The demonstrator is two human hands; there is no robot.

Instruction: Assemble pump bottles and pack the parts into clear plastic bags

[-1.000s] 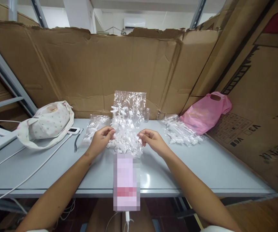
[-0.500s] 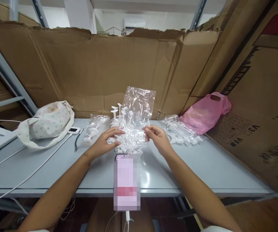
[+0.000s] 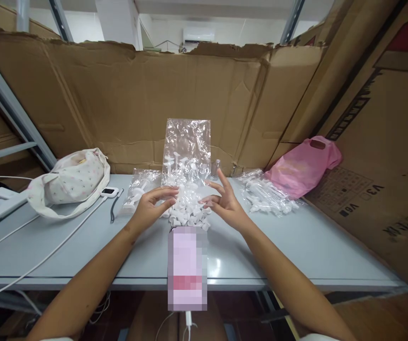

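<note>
A clear plastic bag [image 3: 187,137] stands upright between my hands, its lower part in front of tall white plastic pieces. My left hand [image 3: 150,207] pinches the bag's lower left side between thumb and fingers. On the other side my right hand [image 3: 226,201] has its fingers spread, the index finger raised, near the bag's lower right edge. Small white plastic parts [image 3: 190,218] lie in a pile below the bag, just behind a phone [image 3: 187,265] whose screen is blurred out.
Bagged white parts [image 3: 270,192] lie at right beside a pink bag [image 3: 303,166]. Another clear bag [image 3: 138,184], a small device [image 3: 109,192] and a floral cloth bag [image 3: 72,180] are at left. Cardboard [image 3: 147,99] walls the back; a small clear bottle [image 3: 217,169] stands before it.
The clear bag has shifted left and now stands straighter. My right hand has opened, its fingers spreading from a pinch. The small bottle has come into sight.
</note>
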